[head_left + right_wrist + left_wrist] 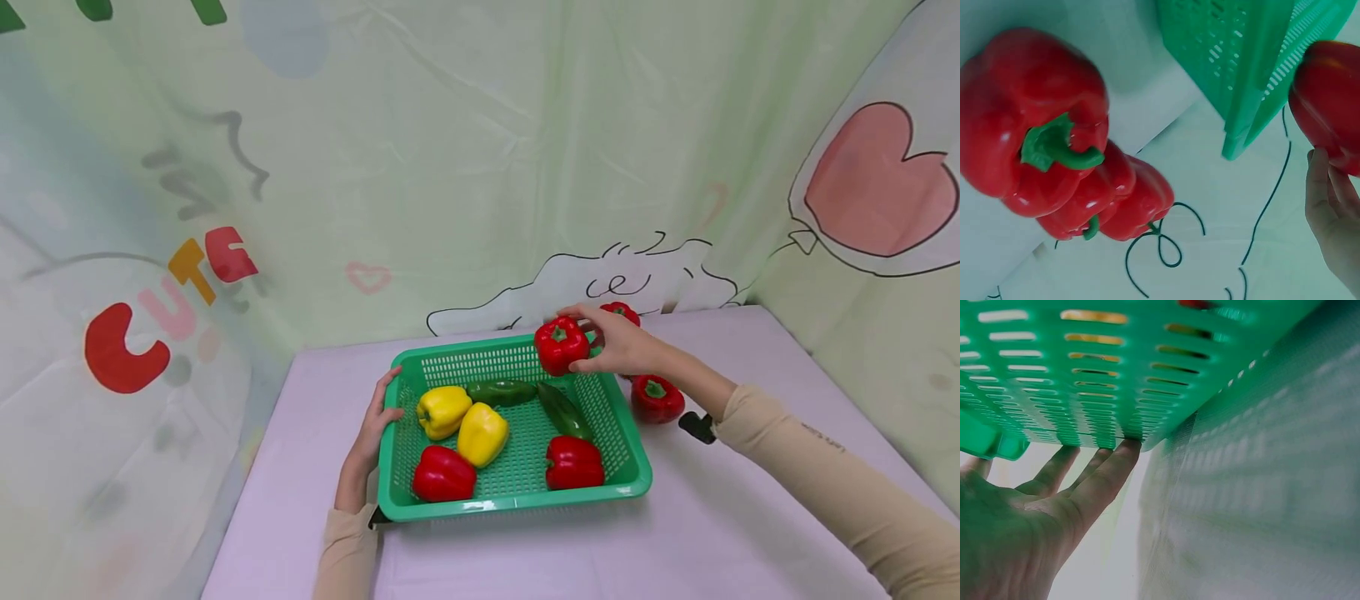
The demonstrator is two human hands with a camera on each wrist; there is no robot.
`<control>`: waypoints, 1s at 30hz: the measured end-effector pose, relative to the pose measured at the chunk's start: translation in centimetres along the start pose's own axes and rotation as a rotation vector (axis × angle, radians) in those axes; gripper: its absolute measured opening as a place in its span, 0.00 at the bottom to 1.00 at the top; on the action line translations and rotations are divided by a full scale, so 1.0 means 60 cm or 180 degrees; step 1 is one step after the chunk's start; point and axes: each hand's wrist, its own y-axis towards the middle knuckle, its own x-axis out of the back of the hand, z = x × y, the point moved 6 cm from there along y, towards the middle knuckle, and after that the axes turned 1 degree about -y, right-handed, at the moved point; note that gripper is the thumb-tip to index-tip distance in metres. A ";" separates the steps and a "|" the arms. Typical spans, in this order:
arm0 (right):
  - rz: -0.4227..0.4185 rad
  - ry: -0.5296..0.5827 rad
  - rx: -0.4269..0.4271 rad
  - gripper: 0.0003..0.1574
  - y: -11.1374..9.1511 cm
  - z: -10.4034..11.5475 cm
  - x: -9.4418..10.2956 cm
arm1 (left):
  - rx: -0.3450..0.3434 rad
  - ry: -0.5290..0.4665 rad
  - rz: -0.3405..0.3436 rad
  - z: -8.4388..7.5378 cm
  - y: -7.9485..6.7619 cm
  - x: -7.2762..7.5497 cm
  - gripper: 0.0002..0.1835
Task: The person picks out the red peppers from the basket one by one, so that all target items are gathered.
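Note:
My left hand grips the left rim of a green plastic basket; in the left wrist view its fingers lie against the slotted wall. Over the basket's back right corner, my right hand holds a red bell pepper by its side, stem towards the head camera. Inside the basket lie two yellow bell peppers, two dark green peppers and two red bell peppers. The held pepper is at the right edge of the right wrist view, fingertips on its skin.
Outside the basket's right wall, a red bell pepper stands on the lilac tablecloth. Another red pepper shows behind the right hand; the right wrist view has three in a row. A printed curtain hangs behind the table.

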 end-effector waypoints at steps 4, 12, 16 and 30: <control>-0.0127 0.0025 -0.0115 0.51 -0.001 -0.013 0.012 | -0.0001 -0.0013 0.0019 0.000 0.001 0.000 0.38; -0.0293 -0.0159 -0.0155 0.51 -0.002 -0.026 0.026 | -0.0029 -0.0022 0.0041 -0.002 -0.002 -0.001 0.39; -0.0401 -0.0237 -0.0221 0.52 -0.003 -0.031 0.041 | -0.0036 -0.0034 0.0013 -0.005 0.001 -0.002 0.39; -0.0627 -0.0073 -0.0460 0.53 -0.013 -0.064 0.062 | 0.0009 -0.0001 -0.0006 -0.001 -0.002 -0.001 0.38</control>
